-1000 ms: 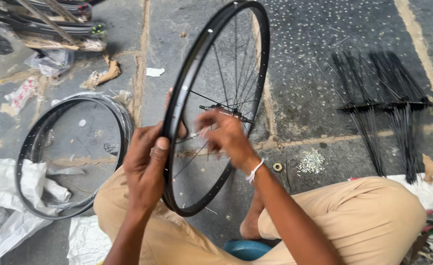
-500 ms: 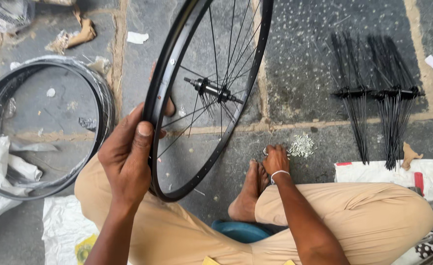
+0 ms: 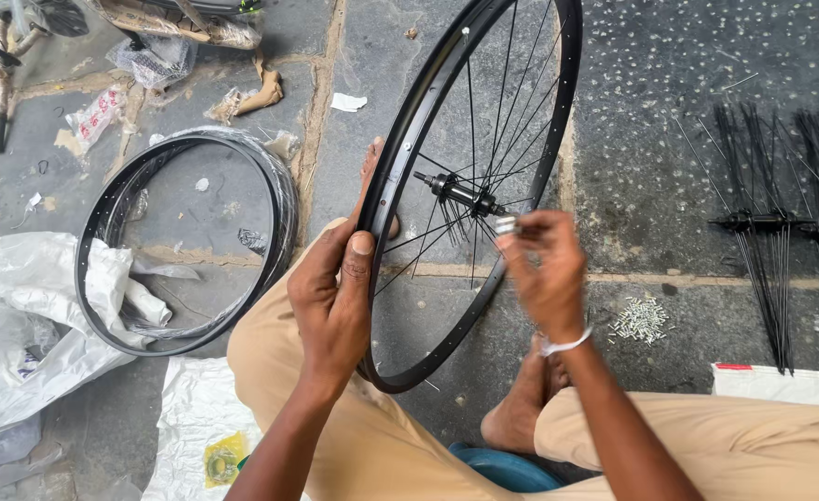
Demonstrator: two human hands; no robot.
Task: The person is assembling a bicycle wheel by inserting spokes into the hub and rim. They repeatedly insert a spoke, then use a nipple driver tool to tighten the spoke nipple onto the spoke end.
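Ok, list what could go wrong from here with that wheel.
1. The left hand alone steadies the upright wheel at its rim, so it could tip or roll off the knee.
2. The right hand pinches a small silver part near the hub; it could slip and drop among the spokes.
3. The pile of small metal bits lies loose on the floor by the bare foot and might get scattered.

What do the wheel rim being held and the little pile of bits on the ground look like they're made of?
Wheel rim: likely painted or anodised metal, going by its smooth black satin sheen. Pile of small bits: probably bare metal, silvery and glinting on the stone.
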